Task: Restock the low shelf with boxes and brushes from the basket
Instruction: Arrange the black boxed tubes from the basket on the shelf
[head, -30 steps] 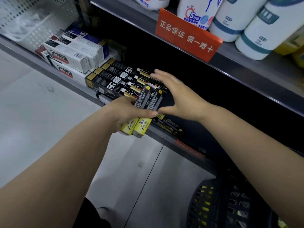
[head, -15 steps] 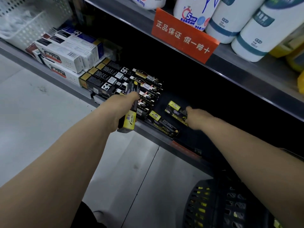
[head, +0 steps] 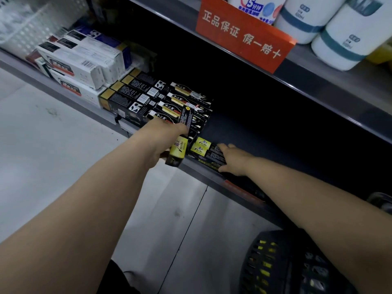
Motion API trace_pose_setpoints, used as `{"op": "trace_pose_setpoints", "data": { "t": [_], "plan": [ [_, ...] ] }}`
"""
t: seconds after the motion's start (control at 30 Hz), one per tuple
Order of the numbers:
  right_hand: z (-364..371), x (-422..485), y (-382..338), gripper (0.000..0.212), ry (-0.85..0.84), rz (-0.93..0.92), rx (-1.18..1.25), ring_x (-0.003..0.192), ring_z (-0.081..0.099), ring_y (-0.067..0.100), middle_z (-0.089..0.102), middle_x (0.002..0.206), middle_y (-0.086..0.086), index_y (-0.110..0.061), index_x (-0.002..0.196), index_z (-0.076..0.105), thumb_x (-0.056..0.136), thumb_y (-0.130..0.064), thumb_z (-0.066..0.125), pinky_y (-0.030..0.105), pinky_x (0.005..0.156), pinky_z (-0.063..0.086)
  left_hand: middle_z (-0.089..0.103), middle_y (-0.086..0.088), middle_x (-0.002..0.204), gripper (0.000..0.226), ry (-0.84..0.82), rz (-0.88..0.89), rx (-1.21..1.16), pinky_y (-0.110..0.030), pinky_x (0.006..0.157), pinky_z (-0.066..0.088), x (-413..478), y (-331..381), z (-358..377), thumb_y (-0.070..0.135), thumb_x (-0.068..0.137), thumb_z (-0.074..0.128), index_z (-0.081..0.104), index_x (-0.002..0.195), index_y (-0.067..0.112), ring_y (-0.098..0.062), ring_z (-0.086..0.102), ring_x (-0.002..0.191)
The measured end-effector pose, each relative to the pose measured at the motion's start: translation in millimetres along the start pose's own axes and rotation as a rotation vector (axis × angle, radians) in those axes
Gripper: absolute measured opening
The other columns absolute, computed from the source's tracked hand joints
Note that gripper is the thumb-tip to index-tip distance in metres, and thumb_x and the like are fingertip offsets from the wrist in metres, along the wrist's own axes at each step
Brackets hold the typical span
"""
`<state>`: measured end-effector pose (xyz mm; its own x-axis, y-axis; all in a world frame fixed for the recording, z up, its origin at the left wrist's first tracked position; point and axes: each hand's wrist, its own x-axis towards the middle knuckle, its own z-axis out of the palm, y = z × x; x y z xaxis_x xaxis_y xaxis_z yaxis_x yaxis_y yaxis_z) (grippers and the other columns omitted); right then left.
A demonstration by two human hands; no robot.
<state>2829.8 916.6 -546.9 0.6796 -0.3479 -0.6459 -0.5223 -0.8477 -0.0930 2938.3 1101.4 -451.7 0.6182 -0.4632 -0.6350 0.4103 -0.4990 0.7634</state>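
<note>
The dark low metal shelf (head: pixel 275 134) crosses the middle, and a black slotted plastic basket (head: pixel 275 262) sits at 5 o'clock. The left hand (head: pixel 161 139) grips a long black-and-yellow cardboard box (head: pixel 179 149) at the shelf's front edge. At its 3 o'clock, the right hand (head: pixel 233 160) rests flat on two matching boxes (head: pixel 203 146) lying on the shelf.

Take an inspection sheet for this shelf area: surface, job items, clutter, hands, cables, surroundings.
Surface: low shelf, dark, partly stocked.
Job's things: black-and-yellow boxes lying at the shelf edge; held box tilted beside them; basket at lower right.
Clutter: nothing seen.
Hands: left hand grips the held box; right hand rests on the lying boxes.
Cables: nothing seen.
Surroundings: white boxes, orange sign, white bottles above.
</note>
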Motion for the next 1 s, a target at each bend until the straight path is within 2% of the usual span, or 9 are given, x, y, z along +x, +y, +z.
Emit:
{"op": "trace_pose_setpoints", "data": {
  "t": [0.13, 0.2, 0.37, 0.5, 0.57, 0.63, 0.7, 0.87, 1.0],
  "plan": [
    [-1, -2, 0, 0.084, 0.019, 0.007, 0.043, 0.124, 0.044, 0.031, 0.036, 0.14, 0.016, -0.014, 0.147, 0.014, 0.084, -0.029, 0.068, 0.036, 0.1, 0.041, 0.059, -0.015, 0.118, 0.043, -0.006, 0.018, 0.038, -0.043, 0.096, 0.047, 3, -3, 1, 0.029, 0.085, 0.066, 0.055, 0.119, 0.006, -0.03, 0.056, 0.11],
    [-3, -4, -1, 0.09, 0.012, 0.023, 0.035, 0.129, 0.039, 0.031, 0.033, 0.144, 0.016, -0.012, 0.147, 0.012, 0.082, -0.033, 0.07, 0.038, 0.105, 0.037, 0.057, -0.016, 0.128, 0.041, -0.006, 0.03, 0.047, -0.047, 0.103, 0.042, 3, -4, 1, 0.03, 0.086, 0.065, 0.055, 0.119, 0.007, -0.033, 0.051, 0.12],
    [-53, -25, -15, 0.119, 0.15, -0.065, 0.219, 0.141, 0.02, 0.028, 0.009, 0.157, 0.008, -0.029, 0.149, -0.002, 0.066, -0.045, 0.08, 0.043, 0.113, 0.028, 0.049, -0.009, 0.139, 0.039, -0.005, 0.075, 0.054, -0.033, 0.093, 0.035, 1, -5, -2, 0.033, 0.089, 0.06, 0.058, 0.123, 0.014, -0.027, 0.042, 0.13],
    [-80, -54, -39, 0.078, 0.336, -0.505, 0.244, 0.137, 0.022, 0.018, 0.026, 0.15, -0.002, -0.038, 0.141, 0.034, 0.075, -0.036, 0.076, 0.03, 0.111, 0.022, 0.064, -0.008, 0.115, 0.025, -0.044, 0.089, 0.043, -0.027, 0.084, 0.045, -2, -2, 0, 0.03, 0.084, 0.066, 0.067, 0.105, 0.016, -0.024, 0.056, 0.11],
    [-82, -58, -42, 0.045, 0.318, -0.548, 0.251, 0.12, 0.044, 0.015, 0.053, 0.127, -0.003, -0.028, 0.121, 0.056, 0.079, -0.028, 0.073, 0.027, 0.1, 0.035, 0.067, -0.006, 0.092, 0.017, -0.087, 0.112, 0.016, -0.019, 0.058, 0.048, -4, -1, 2, 0.028, 0.083, 0.068, 0.068, 0.094, 0.015, -0.018, 0.061, 0.084],
    [-82, -56, -32, 0.028, 0.257, -0.479, 0.321, 0.095, 0.057, 0.013, 0.061, 0.1, -0.005, -0.022, 0.104, 0.06, 0.08, -0.021, 0.073, 0.028, 0.082, 0.045, 0.064, -0.002, 0.089, 0.016, -0.039, 0.151, 0.034, -0.015, 0.054, 0.045, -3, -1, 1, 0.032, 0.084, 0.066, 0.067, 0.091, 0.018, -0.012, 0.057, 0.077],
    [-80, -47, -9, 0.025, 0.271, -0.308, 0.326, 0.088, 0.058, 0.016, 0.06, 0.093, -0.003, -0.019, 0.101, 0.057, 0.081, -0.021, 0.072, 0.029, 0.076, 0.046, 0.062, 0.001, 0.101, 0.02, 0.048, 0.206, 0.086, -0.019, 0.07, 0.041, 1, -3, -3, 0.037, 0.086, 0.063, 0.065, 0.099, 0.021, -0.012, 0.056, 0.091],
    [-55, -12, 32, 0.03, 0.305, 0.163, 0.035, 0.084, 0.052, 0.021, 0.059, 0.101, 0.008, -0.015, 0.117, 0.049, 0.09, -0.022, 0.06, 0.03, 0.068, 0.041, 0.061, -0.006, 0.108, 0.033, 0.031, 0.219, 0.159, -0.017, 0.058, 0.037, 2, -6, -4, 0.033, 0.088, 0.061, 0.057, 0.117, 0.018, -0.008, 0.053, 0.076],
    [-26, 13, 27, 0.03, 0.217, 0.137, 0.076, 0.093, 0.055, 0.025, 0.06, 0.113, 0.013, -0.016, 0.123, 0.047, 0.094, -0.02, 0.053, 0.03, 0.073, 0.043, 0.059, -0.002, 0.105, 0.034, 0.014, 0.228, 0.215, -0.016, 0.056, 0.035, 4, -7, -2, 0.031, 0.09, 0.059, 0.053, 0.121, 0.019, -0.003, 0.049, 0.073]
  ]
}}
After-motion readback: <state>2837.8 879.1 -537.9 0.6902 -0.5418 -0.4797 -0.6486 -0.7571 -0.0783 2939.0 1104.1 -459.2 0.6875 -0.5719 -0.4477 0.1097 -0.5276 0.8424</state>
